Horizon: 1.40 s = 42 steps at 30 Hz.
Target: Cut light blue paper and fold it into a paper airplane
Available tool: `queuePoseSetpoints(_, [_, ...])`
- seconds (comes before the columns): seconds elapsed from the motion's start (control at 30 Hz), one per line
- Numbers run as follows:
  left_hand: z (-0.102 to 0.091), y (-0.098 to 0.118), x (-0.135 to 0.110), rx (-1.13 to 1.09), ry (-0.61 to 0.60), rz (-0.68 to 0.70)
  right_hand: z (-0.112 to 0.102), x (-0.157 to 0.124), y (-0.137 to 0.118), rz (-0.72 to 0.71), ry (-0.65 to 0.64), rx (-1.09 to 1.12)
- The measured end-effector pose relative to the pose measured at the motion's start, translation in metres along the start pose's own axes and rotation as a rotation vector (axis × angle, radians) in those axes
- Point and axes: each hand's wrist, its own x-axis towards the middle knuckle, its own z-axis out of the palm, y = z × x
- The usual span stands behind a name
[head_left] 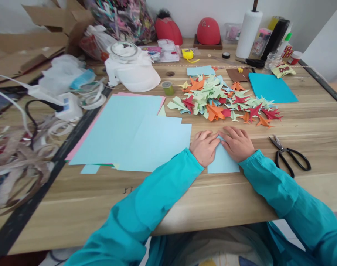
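Note:
A small light blue paper sheet (223, 162) lies on the wooden table (185, 195) in front of me. My left hand (204, 146) rests on its left part, fingers flat and pressed down. My right hand (237, 142) presses its right part, fingers stretched toward the upper fold. Both hands lie palm down and hold nothing up. Just beyond my fingers lies a pile of folded paper shapes (224, 99) in green, orange, red and blue.
Large light blue sheets (129, 133) over pink ones lie to the left. Black scissors (292, 155) lie to the right. A darker blue sheet (271, 87), a paper towel roll (248, 33), a thread spool (167, 88) and tape rolls (93, 98) sit further back.

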Motion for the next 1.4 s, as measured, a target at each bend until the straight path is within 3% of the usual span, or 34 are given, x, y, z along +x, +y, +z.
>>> queuePoseSetpoints(0.3, [-0.003,-0.002,0.0,0.036,0.015,0.063,0.0,0.0,0.0,0.013,-0.011,0.019])
queuePoseSetpoints(0.83, [-0.014,0.004,-0.036,0.074,0.098,0.056,0.001,-0.001,-0.001,0.02,0.002,0.047])
queuePoseSetpoints(1.07, [-0.009,0.0,-0.02,-0.084,0.156,-0.148,0.006,-0.001,0.0,0.025,0.049,0.08])
queuePoseSetpoints(1.27, [0.0,-0.001,0.014,-0.105,-0.045,-0.432,0.007,-0.003,0.0,0.011,0.051,0.083])
queuePoseSetpoints(1.4, [0.008,-0.001,0.018,-0.466,0.044,-0.637,0.007,0.0,0.004,0.043,0.074,0.201])
